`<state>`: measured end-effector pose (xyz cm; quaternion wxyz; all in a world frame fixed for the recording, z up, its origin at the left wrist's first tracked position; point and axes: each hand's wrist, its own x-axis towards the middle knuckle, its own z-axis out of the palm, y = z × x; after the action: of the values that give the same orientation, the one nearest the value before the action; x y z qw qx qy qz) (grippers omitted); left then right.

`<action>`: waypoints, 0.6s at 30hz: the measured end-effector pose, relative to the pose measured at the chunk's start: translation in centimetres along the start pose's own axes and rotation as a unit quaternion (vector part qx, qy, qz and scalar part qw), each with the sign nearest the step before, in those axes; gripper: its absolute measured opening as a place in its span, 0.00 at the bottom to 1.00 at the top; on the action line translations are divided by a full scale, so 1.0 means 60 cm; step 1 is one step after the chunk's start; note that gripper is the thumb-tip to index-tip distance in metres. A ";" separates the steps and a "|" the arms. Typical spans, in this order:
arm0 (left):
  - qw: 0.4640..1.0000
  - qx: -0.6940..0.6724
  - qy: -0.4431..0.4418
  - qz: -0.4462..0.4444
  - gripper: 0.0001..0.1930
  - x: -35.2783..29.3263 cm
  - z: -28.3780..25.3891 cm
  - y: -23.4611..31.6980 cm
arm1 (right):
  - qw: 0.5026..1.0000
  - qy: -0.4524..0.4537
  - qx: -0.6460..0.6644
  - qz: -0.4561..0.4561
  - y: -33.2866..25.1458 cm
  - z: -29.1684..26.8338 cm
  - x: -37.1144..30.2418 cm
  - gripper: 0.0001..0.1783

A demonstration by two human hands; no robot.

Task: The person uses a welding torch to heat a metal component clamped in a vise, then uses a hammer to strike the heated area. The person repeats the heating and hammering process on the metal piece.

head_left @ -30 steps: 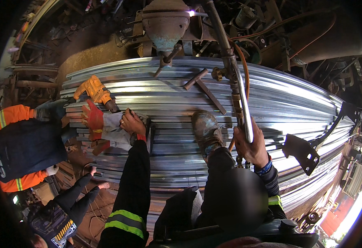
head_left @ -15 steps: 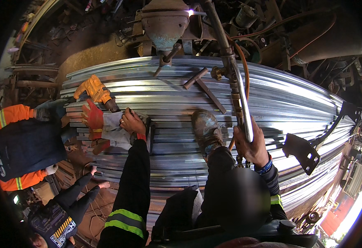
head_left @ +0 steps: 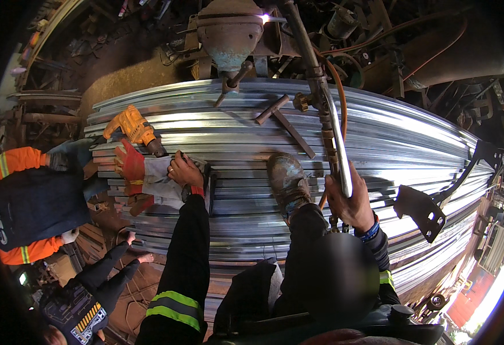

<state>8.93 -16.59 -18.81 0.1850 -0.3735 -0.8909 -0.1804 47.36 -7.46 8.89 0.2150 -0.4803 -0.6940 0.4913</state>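
My right hand (head_left: 352, 201) is wrapped round the handle of a long gas torch (head_left: 328, 141), with a brass valve knob (head_left: 302, 102) on its side. The torch points away toward the vise. My left hand (head_left: 184, 171) rests on a grey and red work glove (head_left: 160, 178), its fingers closed on a small dark thing (head_left: 183, 155) too small to name. Beyond the glove lies a yellow power drill (head_left: 131, 125), its chuck toward my left hand. A steel hammer (head_left: 294, 133) lies between the drill and the torch. My boot (head_left: 286, 181) stands between my hands.
Long metal profiles (head_left: 235, 224) lie side by side beneath everything. A bench vise (head_left: 229, 40) stands at the far side, a bright light point beside it. A dark bracket with holes (head_left: 418, 210) is at right. Two co-workers, one in orange sleeves (head_left: 16, 161), bend at left.
The co-worker in orange sleeves has shifted slightly to the left. My hands, the torch and the tools have stayed in place.
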 end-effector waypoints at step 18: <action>1.000 0.004 -0.011 0.005 0.17 0.001 -0.004 -0.001 | 1.000 0.007 0.007 0.013 -0.004 0.004 -0.002 0.27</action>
<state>8.92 -16.68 -18.61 0.1775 -0.3791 -0.8918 -0.1718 47.11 -7.72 9.04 0.2166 -0.4913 -0.6826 0.4957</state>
